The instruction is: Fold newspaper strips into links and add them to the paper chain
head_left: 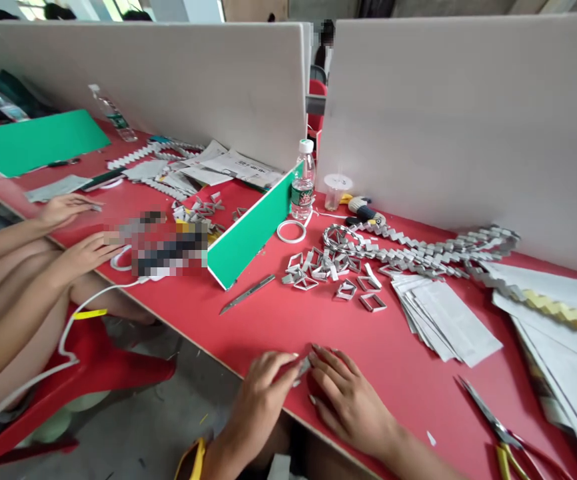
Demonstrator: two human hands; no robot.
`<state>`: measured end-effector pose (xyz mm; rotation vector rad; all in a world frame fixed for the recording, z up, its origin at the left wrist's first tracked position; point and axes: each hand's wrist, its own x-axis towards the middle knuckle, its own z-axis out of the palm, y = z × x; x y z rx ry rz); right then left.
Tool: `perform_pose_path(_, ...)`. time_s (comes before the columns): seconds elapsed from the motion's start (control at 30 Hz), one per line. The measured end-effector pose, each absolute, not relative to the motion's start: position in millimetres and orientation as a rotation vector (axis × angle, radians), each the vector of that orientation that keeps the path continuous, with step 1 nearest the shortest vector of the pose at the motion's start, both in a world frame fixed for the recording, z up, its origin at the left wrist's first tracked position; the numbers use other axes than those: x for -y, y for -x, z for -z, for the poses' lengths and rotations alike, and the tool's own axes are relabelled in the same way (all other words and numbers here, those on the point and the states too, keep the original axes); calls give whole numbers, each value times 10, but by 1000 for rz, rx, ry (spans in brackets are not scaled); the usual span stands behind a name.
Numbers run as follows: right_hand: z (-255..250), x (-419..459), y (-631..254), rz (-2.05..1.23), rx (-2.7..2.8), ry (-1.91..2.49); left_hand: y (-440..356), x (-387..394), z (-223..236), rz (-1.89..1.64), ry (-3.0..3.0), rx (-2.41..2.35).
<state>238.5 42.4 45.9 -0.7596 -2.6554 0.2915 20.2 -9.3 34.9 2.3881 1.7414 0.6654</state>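
Note:
A small folded strip of grey paper (302, 368) lies at the front edge of the red table, between my two hands. My left hand (268, 387) pinches its near side between thumb and forefinger. The fingers of my right hand (341, 390) rest on the strip's other end and the tabletop, spread a little. Beyond my hands lies a pile of folded paper links (318, 267), with one loose link (372, 303) nearest. A zigzag woven paper chain (418, 257) stretches to the right behind a stack of cut paper pieces (448, 320).
Pliers (503, 427) lie at right by larger paper sheets (568, 347). A craft knife (247, 294) lies left, near a green divider (258, 227). A water bottle (302, 183), tape ring (291, 231) and plastic cup (337, 190) stand behind. Another person's hands (86, 250) are at left.

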Motion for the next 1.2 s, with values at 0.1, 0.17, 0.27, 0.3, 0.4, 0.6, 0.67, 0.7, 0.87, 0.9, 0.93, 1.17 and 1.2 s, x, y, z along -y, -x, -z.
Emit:
perform_pose_path(0.1,-445,-409,-2374,-199,2604,767,-186,161,-348,-452,-2591,-1583)
perform_pose_path(0.17,-447,-403,-2367,-154,2586,781,-137,190,-346,-345,-2646,-1513)
perform_pose_path(0.27,-469,-412,-2365,-134,2590,791,-44,212,-321,-314,-2701,-1467)
perform_pose_path(0.3,-478,-419,-2367,-137,2594,791,-20,219,-311,-313,-2721,-1446)
perform_pose_path(0.4,-500,-444,-2375,-147,2592,779,7,252,-302,-334,-2735,-1457)
perform_pose_path(0.6,-478,-491,-2378,-179,2499,780,-100,276,-391,-443,-2543,-1774)
perform_pose_path(0.67,-454,-509,-2398,-187,2460,779,-111,254,-399,-457,-2562,-1757)
perform_pose_path(0.7,-441,-517,-2412,-191,2447,781,-104,244,-394,-450,-2584,-1735)
perform_pose_path(0.87,-387,-533,-2467,-184,2453,783,-38,253,-354,-434,-2661,-1733)
perform_pose_path(0.9,-382,-533,-2469,-180,2455,780,-37,262,-353,-434,-2643,-1758)
perform_pose_path(0.93,-380,-533,-2468,-176,2456,777,-42,270,-354,-436,-2619,-1780)
perform_pose_path(1.17,-412,-544,-2450,-166,2498,728,-74,194,-392,-493,-2552,-1759)
perform_pose_path(1.2,-413,-545,-2444,-138,2512,741,-70,152,-408,-509,-2564,-1714)
